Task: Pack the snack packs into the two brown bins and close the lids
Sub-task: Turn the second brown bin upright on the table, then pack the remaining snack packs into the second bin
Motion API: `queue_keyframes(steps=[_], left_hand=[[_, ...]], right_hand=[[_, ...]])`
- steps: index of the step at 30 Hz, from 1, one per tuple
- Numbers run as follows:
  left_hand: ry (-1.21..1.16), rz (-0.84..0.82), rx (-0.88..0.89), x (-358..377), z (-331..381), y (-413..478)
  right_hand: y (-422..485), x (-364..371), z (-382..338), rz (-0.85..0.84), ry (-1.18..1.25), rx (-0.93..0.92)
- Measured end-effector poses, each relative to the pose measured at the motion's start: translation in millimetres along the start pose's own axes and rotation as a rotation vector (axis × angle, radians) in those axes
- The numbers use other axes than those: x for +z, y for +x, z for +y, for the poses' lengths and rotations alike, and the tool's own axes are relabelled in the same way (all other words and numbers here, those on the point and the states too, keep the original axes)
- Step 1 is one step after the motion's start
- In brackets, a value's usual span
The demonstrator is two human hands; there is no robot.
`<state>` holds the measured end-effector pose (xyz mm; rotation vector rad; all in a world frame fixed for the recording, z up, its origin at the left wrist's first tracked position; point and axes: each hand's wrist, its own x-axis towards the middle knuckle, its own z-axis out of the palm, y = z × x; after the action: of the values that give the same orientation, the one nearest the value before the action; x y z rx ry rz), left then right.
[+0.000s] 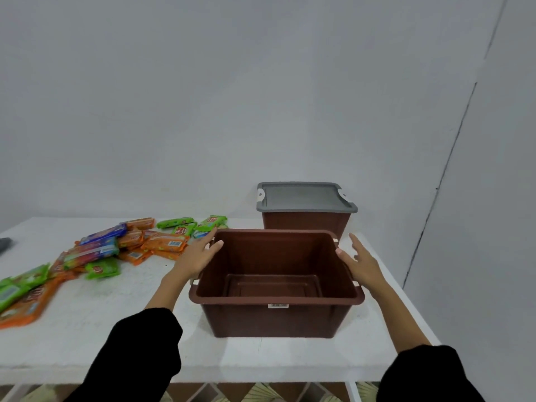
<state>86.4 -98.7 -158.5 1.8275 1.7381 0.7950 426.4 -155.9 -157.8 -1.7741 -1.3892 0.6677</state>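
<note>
An open brown bin [272,317] with no lid stands near the table's front edge, and its inside holds nothing. My left hand [198,255] lies flat against the bin's left rim with straight fingers. At the right rim, my right hand [361,264] touches the bin with fingers spread. Behind it stands a second brown bin [304,223] closed by a grey lid [304,197]. Several snack packs [130,245] in orange, green and blue wrappers lie scattered on the table to the left.
The white table [87,329] ends close below my sleeves and its right edge runs just past the bins. More orange and green packs [23,294] lie at the far left. A dark object [5,244] sits at the left edge. Grey walls stand behind.
</note>
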Motion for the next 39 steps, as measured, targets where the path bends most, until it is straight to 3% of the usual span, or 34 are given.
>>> queue_keyframes(steps=[2, 4, 7, 10, 30, 36, 39], left_hand=[[0.2, -0.001, -0.007, -2.8, 5.2, -0.8], [0.222, -0.082, -0.034, 2.4, 12.6, -6.9], [0.403, -0.072, -0.035, 16.4, 20.0, -18.4], [0.395, -0.035, -0.019, 18.0, 24.7, -19.7], [0.451, -0.029, -0.059, 48.5, 64.5, 15.3], [0.017, 0.053, 0.007, 22.8, 62.4, -2.0], [-0.015, 0.13, 0.014, -3.6, 39.5, -17.0]], right_hand=[[3.5, -2.8, -10.5, 0.028, -0.179, -0.134], [6.5, 1.0, -19.4, 0.001, -0.281, -0.203], [3.8, 12.8, -22.1, -0.099, -0.479, -0.212], [2.3, 16.7, -14.8, -0.141, -0.689, -0.195], [56.0, -12.7, 6.9, -0.104, -0.558, -0.135], [55.7, -12.7, 0.4, -0.041, -0.65, -0.194], [57.4, -5.1, -19.1, 0.03, -0.629, -0.249]])
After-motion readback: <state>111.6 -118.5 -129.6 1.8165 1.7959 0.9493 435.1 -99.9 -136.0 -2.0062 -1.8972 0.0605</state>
